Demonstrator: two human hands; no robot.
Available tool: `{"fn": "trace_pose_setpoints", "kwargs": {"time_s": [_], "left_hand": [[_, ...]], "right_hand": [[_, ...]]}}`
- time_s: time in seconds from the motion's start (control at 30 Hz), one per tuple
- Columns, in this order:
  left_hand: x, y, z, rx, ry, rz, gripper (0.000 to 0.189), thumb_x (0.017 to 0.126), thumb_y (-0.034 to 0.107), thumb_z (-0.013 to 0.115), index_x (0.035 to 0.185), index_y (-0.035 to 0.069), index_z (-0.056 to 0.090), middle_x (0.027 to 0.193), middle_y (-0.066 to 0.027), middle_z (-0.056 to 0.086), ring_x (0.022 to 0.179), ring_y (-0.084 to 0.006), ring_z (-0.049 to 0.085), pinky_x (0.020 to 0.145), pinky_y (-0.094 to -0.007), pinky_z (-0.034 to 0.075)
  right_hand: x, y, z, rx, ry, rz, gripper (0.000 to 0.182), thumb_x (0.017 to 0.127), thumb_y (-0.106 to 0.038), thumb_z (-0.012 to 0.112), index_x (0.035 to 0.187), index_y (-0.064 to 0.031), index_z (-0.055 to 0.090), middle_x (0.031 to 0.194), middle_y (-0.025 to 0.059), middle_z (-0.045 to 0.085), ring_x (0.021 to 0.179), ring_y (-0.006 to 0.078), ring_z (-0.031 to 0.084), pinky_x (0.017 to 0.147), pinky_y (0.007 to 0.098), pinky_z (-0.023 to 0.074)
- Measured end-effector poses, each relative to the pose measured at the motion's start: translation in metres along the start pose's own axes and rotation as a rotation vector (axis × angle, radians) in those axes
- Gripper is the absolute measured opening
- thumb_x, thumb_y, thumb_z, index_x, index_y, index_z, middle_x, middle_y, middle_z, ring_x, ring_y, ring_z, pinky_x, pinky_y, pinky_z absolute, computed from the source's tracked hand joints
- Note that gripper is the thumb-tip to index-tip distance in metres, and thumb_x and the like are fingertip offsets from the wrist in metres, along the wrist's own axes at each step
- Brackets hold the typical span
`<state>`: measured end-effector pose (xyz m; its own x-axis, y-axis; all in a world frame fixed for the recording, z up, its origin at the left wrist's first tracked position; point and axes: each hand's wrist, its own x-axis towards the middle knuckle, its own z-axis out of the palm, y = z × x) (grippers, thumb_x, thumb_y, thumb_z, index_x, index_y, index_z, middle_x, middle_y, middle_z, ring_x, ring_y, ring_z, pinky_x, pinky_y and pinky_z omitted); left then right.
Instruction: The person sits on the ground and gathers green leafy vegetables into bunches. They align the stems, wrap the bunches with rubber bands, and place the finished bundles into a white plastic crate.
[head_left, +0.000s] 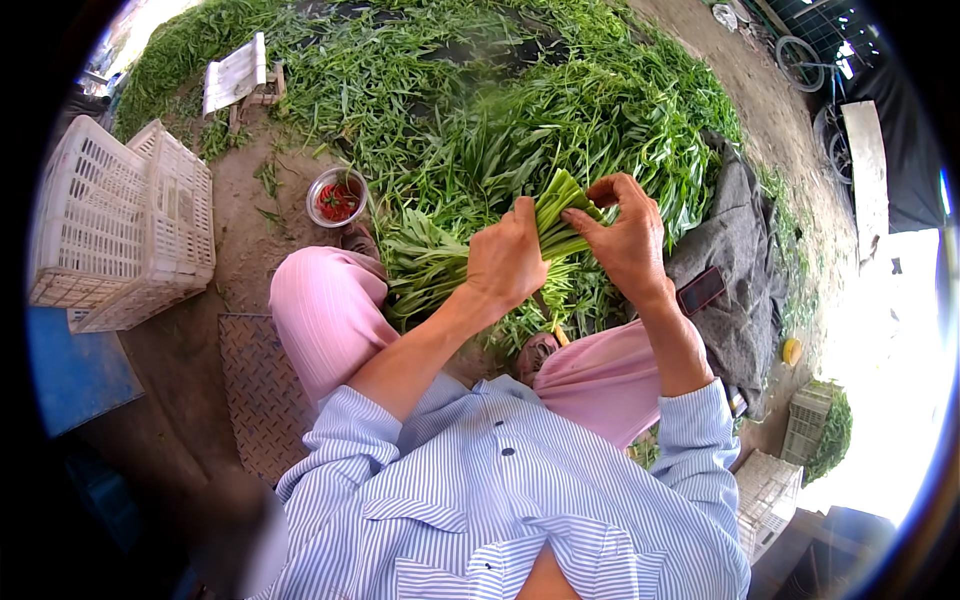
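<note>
My left hand (504, 253) is closed around a bunch of long-stemmed leafy greens (561, 201), which look like water spinach. The pale green stems stick out to the right of the fist, and leaves (424, 259) spread out on its left. At the stem end, the thumb and forefinger of my right hand (628, 225) pinch a leaf or stem at the edge of the bunch. Below both hands, cut stems (559, 289) show between my legs. A large heap of the same greens (480, 127) covers the ground ahead.
A bowl of red ties or strips (337, 201) sits left of the heap. White plastic crates (124, 225) stand farther left, near a low covered stool (236, 75). On the right, a phone (701, 291) lies on dark cloth (735, 330), with a yellow tape roll (792, 351) beyond.
</note>
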<state>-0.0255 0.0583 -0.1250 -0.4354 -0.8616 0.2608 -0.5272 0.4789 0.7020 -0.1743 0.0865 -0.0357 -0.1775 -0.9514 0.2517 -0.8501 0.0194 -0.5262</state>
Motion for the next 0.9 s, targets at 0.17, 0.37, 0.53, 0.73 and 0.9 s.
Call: {"fn": "trace_pose_setpoints", "kwargs": {"time_s": [0.17,0.37,0.53,0.73,0.9], "left_hand": [[0.001,-0.001,0.004,0.006,-0.022,-0.024,0.051,0.065,0.011,0.078,0.101,0.0,0.043,0.077,-0.0212,0.064,0.067,-0.0393,0.066,0.058,-0.0459,0.052],[0.002,-0.002,0.009,0.021,-0.048,-0.056,0.05,0.066,0.012,0.078,0.101,0.001,0.043,0.079,-0.021,0.064,0.068,-0.0391,0.066,0.059,-0.045,0.052],[0.003,0.0,0.008,0.059,-0.029,-0.013,0.049,0.066,0.011,0.078,0.1,0.0,0.044,0.079,-0.0199,0.063,0.068,-0.0393,0.065,0.06,-0.0437,0.053],[-0.004,-0.001,0.013,0.325,0.01,0.137,0.039,0.07,0.006,0.067,0.103,-0.002,0.048,0.074,-0.0145,0.059,0.063,-0.0308,0.064,0.056,-0.0389,0.051],[-0.006,-0.005,0.022,0.353,-0.054,0.171,0.036,0.074,0.006,0.062,0.107,-0.003,0.049,0.074,-0.0132,0.058,0.065,-0.0279,0.063,0.058,-0.0374,0.05]], "right_hand": [[-0.001,-0.002,-0.001,-0.165,0.077,-0.143,0.031,0.07,-0.021,0.082,0.092,-0.0102,0.064,0.088,0.0039,0.059,0.089,0.0256,0.058,0.084,0.0384,0.0409],[-0.002,-0.001,0.001,-0.213,0.11,-0.206,0.023,0.072,-0.019,0.08,0.086,-0.009,0.064,0.09,0.0051,0.058,0.091,0.0267,0.056,0.086,0.0387,0.0395],[-0.001,0.013,-0.001,-0.258,0.131,-0.254,0.017,0.075,-0.017,0.077,0.085,-0.0087,0.066,0.088,0.0039,0.058,0.09,0.0253,0.056,0.087,0.0389,0.0389],[0.027,0.046,-0.038,-0.554,0.183,-0.253,0.013,0.082,-0.021,0.072,0.093,-0.0137,0.074,0.105,0.0008,0.063,0.11,0.0243,0.051,0.1,0.0424,0.0325],[0.013,0.002,-0.011,-0.432,-0.153,-0.333,0.018,0.079,-0.028,0.073,0.082,-0.0097,0.073,0.101,0.0019,0.063,0.108,0.025,0.052,0.102,0.0421,0.0307]]}}
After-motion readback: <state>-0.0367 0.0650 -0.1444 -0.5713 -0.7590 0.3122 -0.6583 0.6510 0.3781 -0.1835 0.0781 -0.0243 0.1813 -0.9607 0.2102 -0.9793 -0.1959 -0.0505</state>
